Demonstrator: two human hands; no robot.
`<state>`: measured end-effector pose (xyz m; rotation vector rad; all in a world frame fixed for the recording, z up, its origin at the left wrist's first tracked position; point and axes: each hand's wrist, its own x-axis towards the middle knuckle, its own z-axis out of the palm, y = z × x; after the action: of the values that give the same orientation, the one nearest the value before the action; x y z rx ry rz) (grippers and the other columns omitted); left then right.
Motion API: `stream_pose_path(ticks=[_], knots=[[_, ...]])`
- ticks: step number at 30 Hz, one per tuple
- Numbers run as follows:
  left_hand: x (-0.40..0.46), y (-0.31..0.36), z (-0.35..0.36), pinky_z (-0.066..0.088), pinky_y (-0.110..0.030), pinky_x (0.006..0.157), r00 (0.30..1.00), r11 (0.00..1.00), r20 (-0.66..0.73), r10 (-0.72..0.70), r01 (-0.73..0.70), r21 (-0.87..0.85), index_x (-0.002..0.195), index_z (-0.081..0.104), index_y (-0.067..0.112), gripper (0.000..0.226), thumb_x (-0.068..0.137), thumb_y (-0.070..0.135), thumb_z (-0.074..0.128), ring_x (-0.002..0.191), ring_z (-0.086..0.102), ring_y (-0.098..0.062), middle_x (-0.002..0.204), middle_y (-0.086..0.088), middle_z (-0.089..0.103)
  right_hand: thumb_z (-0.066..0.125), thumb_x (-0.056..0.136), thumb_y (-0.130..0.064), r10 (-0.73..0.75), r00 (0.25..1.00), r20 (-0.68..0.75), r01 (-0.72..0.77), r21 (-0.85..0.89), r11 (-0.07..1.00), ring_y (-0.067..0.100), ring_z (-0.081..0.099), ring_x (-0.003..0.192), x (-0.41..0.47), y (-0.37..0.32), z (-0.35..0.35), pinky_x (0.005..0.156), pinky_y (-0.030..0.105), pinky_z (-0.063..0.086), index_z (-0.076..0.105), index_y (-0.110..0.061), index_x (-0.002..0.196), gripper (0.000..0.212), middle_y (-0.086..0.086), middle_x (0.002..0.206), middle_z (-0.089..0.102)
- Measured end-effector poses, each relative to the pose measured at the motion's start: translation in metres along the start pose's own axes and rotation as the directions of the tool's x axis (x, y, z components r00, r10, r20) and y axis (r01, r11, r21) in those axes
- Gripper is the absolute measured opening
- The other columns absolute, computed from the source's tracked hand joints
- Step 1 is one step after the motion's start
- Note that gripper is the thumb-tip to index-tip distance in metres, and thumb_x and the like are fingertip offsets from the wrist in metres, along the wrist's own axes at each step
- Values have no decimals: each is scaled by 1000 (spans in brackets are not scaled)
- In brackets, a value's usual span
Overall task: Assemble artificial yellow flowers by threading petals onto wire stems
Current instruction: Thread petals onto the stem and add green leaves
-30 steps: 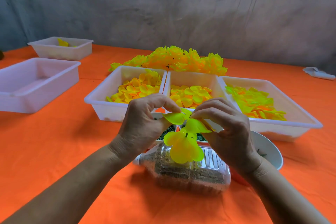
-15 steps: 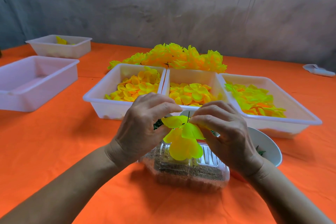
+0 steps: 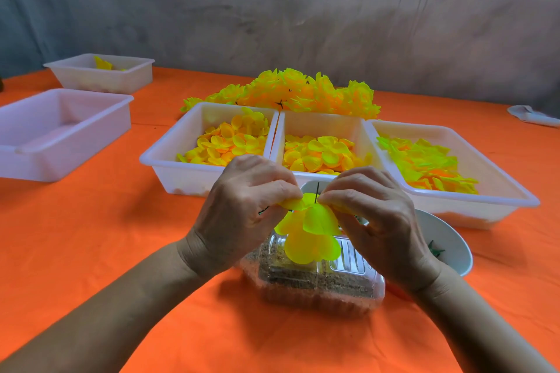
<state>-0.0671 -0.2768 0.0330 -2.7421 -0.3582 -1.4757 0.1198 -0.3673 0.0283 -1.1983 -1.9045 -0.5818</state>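
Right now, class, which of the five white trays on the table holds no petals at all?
The large tray at the near left: its inside shows only bare plastic, while the other four hold yellow petals.

An orange cloth (image 3: pixel 91 236) covers the table in front of me, and a grey mottled wall (image 3: pixel 303 9) rises behind it. To my far left sits a large white plastic tub (image 3: pixel 18 154). Close before me a clear plastic container (image 3: pixel 318 285) holds brown, sand-like grains. Just to its right sits a white bowl (image 3: pixel 454 251) with small dark green pieces inside. At the far right edge a small pale object (image 3: pixel 531 116) lies on the cloth, too blurred to identify.
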Motion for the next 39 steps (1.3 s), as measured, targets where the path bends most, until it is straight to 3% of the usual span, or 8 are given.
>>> stream_pose_path(ticks=[5, 16, 23, 30, 39], knots=[[-2, 0, 1, 42, -33, 79, 1000, 1000, 5, 24, -24, -2, 75, 73, 6, 7, 72, 1, 72, 81, 58, -20, 83, -2, 69, 51, 93, -23, -11, 1000, 12, 12, -29, 1000, 23, 65, 87, -2, -1, 2, 73, 39, 47, 73, -8, 85, 29, 0, 87, 71], [-6, 2, 4, 47, -41, 76, 998, 1000, 60, 12, -10, -24, 78, 73, 4, 12, 68, -2, 73, 77, 64, -25, 83, -4, 70, 56, 90, -17, -35, 998, 45, 39, -82, 996, 23, 64, 86, -8, -3, 3, 75, 36, 45, 72, -7, 81, 21, 1, 86, 70], [-9, 1, 6, 46, -39, 75, 997, 999, 69, 35, -33, -32, 80, 74, 4, 7, 75, 5, 69, 74, 64, -25, 80, -5, 68, 57, 89, -16, -29, 998, 52, 33, -82, 996, 26, 64, 84, -9, -4, 0, 72, 38, 46, 73, -6, 84, 19, 3, 85, 70], [-11, 4, 7, 47, -42, 74, 996, 998, 72, 45, -42, -47, 76, 73, 4, 16, 82, 12, 61, 73, 63, -28, 80, -6, 68, 54, 91, -20, -17, 996, 87, 24, -74, 997, 26, 63, 85, -10, -4, 3, 72, 38, 46, 73, -8, 86, 23, 2, 88, 70], [-16, 4, 11, 43, -33, 78, 994, 998, 90, 63, -61, -24, 75, 73, 5, 5, 77, 6, 69, 84, 56, -16, 81, -3, 69, 54, 91, -21, 8, 994, 105, -3, -49, 999, 24, 64, 86, -16, -1, 8, 73, 39, 46, 72, -10, 86, 22, 0, 89, 70]])
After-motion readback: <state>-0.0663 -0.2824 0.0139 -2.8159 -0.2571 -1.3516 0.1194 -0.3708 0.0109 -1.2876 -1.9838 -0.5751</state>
